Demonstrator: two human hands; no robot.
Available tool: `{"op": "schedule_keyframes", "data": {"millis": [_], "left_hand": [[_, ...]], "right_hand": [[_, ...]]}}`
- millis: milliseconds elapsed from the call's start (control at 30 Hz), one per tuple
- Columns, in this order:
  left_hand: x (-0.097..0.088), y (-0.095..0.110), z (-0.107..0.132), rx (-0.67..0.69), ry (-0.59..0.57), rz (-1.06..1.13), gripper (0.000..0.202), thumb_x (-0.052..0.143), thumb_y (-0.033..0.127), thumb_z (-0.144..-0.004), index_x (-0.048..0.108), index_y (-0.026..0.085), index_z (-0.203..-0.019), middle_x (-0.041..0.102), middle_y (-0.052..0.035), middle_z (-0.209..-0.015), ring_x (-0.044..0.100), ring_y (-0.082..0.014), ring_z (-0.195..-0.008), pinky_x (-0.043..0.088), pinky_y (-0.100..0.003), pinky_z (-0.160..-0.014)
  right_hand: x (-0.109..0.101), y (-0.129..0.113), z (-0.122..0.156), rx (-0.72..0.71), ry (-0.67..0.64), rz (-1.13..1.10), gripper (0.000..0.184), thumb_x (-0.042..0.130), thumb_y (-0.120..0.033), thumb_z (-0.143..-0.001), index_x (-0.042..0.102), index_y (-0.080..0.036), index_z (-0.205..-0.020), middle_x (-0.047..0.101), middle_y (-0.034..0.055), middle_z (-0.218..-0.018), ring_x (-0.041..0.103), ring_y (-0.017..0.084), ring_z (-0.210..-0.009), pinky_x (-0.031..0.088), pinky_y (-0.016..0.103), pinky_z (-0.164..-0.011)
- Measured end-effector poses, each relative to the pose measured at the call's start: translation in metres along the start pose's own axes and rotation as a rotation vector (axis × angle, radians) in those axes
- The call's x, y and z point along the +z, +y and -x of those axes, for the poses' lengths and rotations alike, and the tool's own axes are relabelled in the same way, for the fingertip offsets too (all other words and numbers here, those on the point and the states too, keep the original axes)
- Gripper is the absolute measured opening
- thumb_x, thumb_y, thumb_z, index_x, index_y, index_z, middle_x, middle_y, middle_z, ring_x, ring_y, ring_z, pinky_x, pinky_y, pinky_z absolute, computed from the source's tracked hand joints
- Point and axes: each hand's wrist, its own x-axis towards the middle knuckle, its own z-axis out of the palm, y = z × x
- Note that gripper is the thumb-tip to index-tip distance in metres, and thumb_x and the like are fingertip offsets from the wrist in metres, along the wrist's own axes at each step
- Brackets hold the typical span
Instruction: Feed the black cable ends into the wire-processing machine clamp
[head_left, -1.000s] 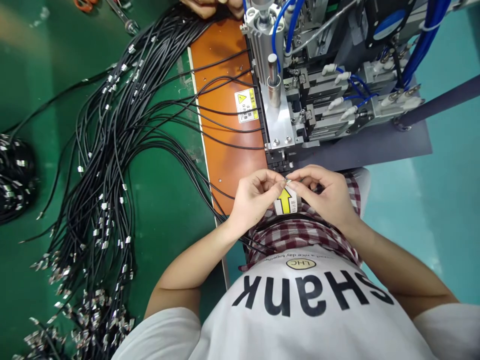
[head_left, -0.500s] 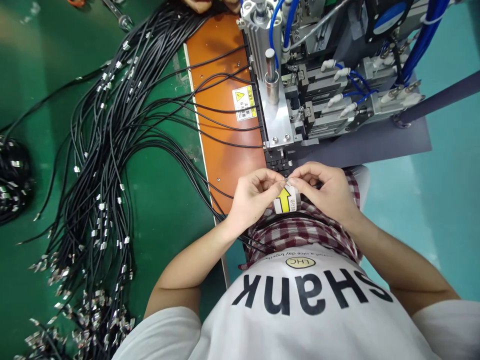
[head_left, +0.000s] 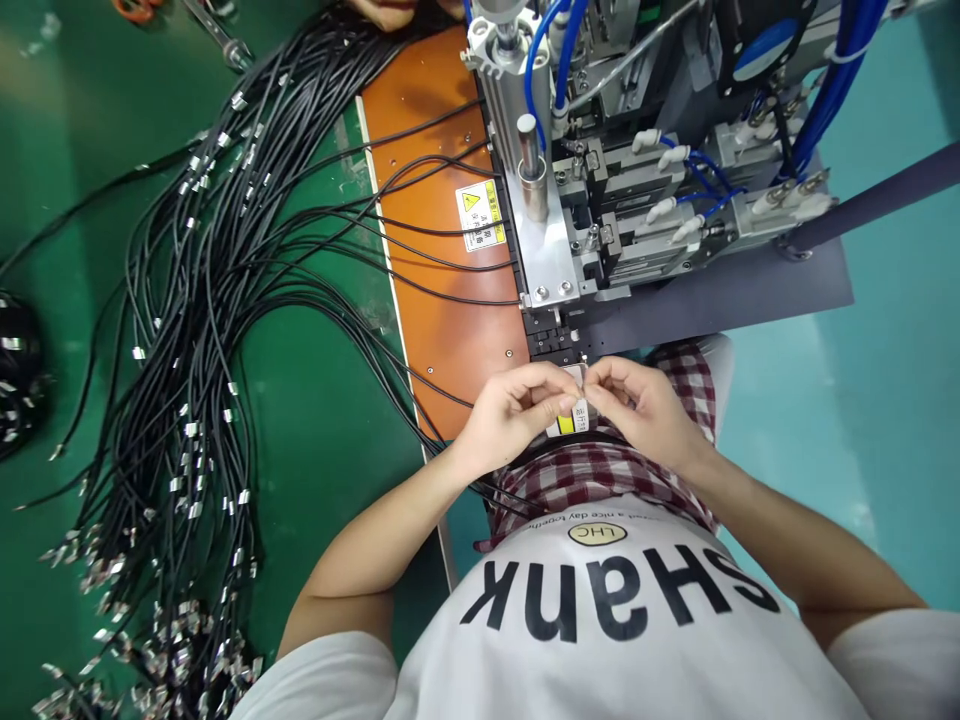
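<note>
Two bare hands are held close together near the middle of the frame. On the left hand [head_left: 517,412], the thumb and first finger are pinched together, and on the right hand [head_left: 641,412] the same is done. A tiny piece [head_left: 581,384] is gripped between their tips, but it is too small to be named. Just below the fingers, a white label [head_left: 579,422] is partly covered, with a bit of yellow shown on it. Under that, checked cloth [head_left: 592,470] is worn over the lap.

Many black cables [head_left: 217,310] with shiny ends are spread over the green tabletop [head_left: 322,390] on the left side of the frame. Some are laid across an orange plate [head_left: 472,350], where a warning sticker [head_left: 481,215] is stuck. Their tips are hidden at the edge of a metal machine [head_left: 551,255], which is seen at the upper right with blue tubes [head_left: 836,100]. A metal tool [head_left: 217,35] is seen at the upper left. At the top edge, part of another person's hand [head_left: 386,12] is shown beside the cables.
</note>
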Motion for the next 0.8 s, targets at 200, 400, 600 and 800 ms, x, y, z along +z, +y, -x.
{"op": "schedule_keyframes", "data": {"millis": [200, 400, 600, 800], "left_hand": [[-0.015, 0.0, -0.01, 0.272, 0.159, -0.634, 0.013, 0.059, 0.026, -0.098, 0.066, 0.02, -0.106, 0.066, -0.0068, -0.102, 0.064, -0.016, -0.092, 0.054, -0.028, -0.084], [-0.03, -0.022, -0.034, 0.454, 0.257, -0.964, 0.022, 0.048, 0.023, -0.102, 0.069, 0.019, -0.107, 0.065, -0.0056, -0.093, 0.063, -0.0155, -0.088, 0.055, -0.027, -0.079], [-0.035, -0.027, -0.04, 0.471, 0.234, -0.924, 0.026, 0.047, 0.022, -0.102, 0.072, 0.02, -0.11, 0.062, -0.0061, -0.091, 0.063, -0.0173, -0.093, 0.054, -0.027, -0.078], [-0.036, -0.027, -0.04, 0.454, 0.232, -0.962, 0.03, 0.043, 0.025, -0.104, 0.072, 0.021, -0.111, 0.061, -0.0066, -0.091, 0.064, -0.0188, -0.099, 0.056, -0.03, -0.082]], "right_hand": [[-0.01, 0.006, -0.024, 0.058, 0.168, -0.033, 0.015, 0.068, -0.03, -0.088, 0.065, -0.018, -0.08, 0.063, 0.0004, -0.074, 0.054, 0.013, -0.066, 0.043, 0.026, -0.062], [-0.014, 0.033, -0.06, 0.104, 0.194, -0.103, 0.019, 0.072, -0.036, -0.085, 0.068, -0.017, -0.079, 0.064, -0.0001, -0.07, 0.054, 0.012, -0.063, 0.042, 0.027, -0.06], [-0.014, 0.032, -0.066, 0.118, 0.177, -0.107, 0.017, 0.071, -0.032, -0.085, 0.067, -0.017, -0.077, 0.062, -0.0008, -0.069, 0.052, 0.011, -0.063, 0.042, 0.027, -0.062], [-0.015, 0.033, -0.069, 0.103, 0.164, -0.08, 0.017, 0.07, -0.032, -0.085, 0.066, -0.017, -0.077, 0.063, -0.0002, -0.07, 0.053, 0.012, -0.063, 0.042, 0.028, -0.062]]}}
